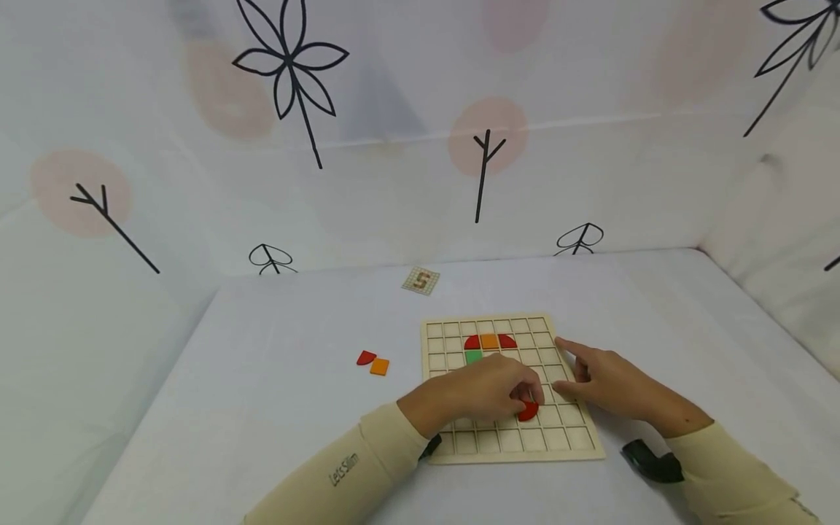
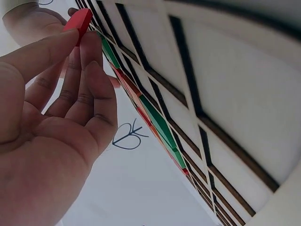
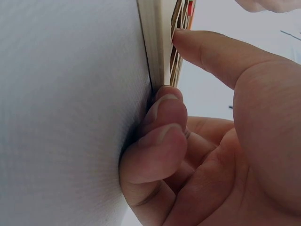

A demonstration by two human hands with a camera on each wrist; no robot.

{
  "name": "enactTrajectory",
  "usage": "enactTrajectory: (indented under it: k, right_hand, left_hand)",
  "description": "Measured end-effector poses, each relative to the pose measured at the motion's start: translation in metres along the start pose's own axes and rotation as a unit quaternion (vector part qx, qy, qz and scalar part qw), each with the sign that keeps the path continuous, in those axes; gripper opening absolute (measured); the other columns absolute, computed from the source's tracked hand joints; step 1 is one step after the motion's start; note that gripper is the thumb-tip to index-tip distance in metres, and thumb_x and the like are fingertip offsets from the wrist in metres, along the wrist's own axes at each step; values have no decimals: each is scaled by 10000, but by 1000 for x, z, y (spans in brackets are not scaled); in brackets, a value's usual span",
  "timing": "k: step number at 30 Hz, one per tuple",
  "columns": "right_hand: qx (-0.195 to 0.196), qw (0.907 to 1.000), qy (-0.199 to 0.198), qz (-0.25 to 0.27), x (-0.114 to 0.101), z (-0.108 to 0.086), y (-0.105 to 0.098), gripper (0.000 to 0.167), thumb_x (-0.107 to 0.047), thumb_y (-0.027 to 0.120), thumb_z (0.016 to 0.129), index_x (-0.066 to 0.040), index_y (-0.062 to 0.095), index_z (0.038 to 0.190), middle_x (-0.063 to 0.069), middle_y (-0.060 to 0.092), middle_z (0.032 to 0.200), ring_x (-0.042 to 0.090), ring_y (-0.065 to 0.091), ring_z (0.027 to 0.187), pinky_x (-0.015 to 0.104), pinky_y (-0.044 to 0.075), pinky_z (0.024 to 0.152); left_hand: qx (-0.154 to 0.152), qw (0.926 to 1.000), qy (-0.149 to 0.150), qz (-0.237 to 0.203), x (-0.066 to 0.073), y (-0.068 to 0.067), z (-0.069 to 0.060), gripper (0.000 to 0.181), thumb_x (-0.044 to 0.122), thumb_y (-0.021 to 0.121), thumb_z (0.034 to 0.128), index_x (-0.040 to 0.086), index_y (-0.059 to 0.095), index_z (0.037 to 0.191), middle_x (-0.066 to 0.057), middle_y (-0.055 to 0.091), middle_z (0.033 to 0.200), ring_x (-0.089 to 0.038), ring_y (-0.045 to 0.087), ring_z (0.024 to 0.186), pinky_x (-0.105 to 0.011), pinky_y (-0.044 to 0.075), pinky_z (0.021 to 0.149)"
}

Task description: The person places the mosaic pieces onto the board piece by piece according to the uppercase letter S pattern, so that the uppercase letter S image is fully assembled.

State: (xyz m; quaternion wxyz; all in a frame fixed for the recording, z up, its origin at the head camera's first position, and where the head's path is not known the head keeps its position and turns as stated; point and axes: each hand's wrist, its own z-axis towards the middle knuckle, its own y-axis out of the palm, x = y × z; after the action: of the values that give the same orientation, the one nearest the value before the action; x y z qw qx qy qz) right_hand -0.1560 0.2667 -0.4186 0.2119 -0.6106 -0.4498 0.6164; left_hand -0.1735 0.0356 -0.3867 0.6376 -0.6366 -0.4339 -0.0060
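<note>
My left hand (image 1: 495, 386) reaches over the wooden grid board (image 1: 518, 458) and pinches a red quarter-round tile (image 2: 79, 21) between thumb and fingertips, low above the board's right-of-centre squares. At the board's right edge, my right hand (image 1: 610, 379) has its thumb (image 3: 202, 47) on the top and curled fingers (image 3: 160, 150) against the side. Up on the grid, an orange square tile (image 1: 488, 341) lies between two red quarter-round tiles (image 1: 507, 341), with a green square tile (image 1: 474, 356) below the left one. My left hand and forearm hide the grid's middle-left in the head view.
Left of the board, a red quarter-round tile (image 1: 366, 358) and an orange square tile (image 1: 379, 367) lie loose on the white cloth. A small pattern card (image 1: 421, 281) with an S-like figure lies behind the board. White printed fabric (image 1: 387, 197) rises at the back and sides.
</note>
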Motion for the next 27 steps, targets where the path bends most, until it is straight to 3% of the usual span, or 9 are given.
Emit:
enactTrajectory:
  k: [10, 27]
  right_hand:
    - [-23, 10000, 47, 32, 0, 1, 0, 860, -352, 773, 865, 55, 363, 1502, -20, 502, 731, 76, 430, 610, 224, 348, 514]
    - [-35, 10000, -7, 51, 1, 1, 0, 856, -347, 774, 864, 63, 367, 1496, -20, 507, 736, 70, 429, 614, 222, 351, 515]
  left_hand:
    - [-58, 9995, -159, 252, -1, 2, 2, 142, 89, 706, 919, 220, 696, 972, 142, 606, 820, 21, 543, 773, -95, 445, 707]
    - [-125, 9957, -204, 895, 2, 4, 1, 199, 283, 784, 878, 274, 748, 1074, 175, 600, 889, 23, 515, 829, -106, 422, 717]
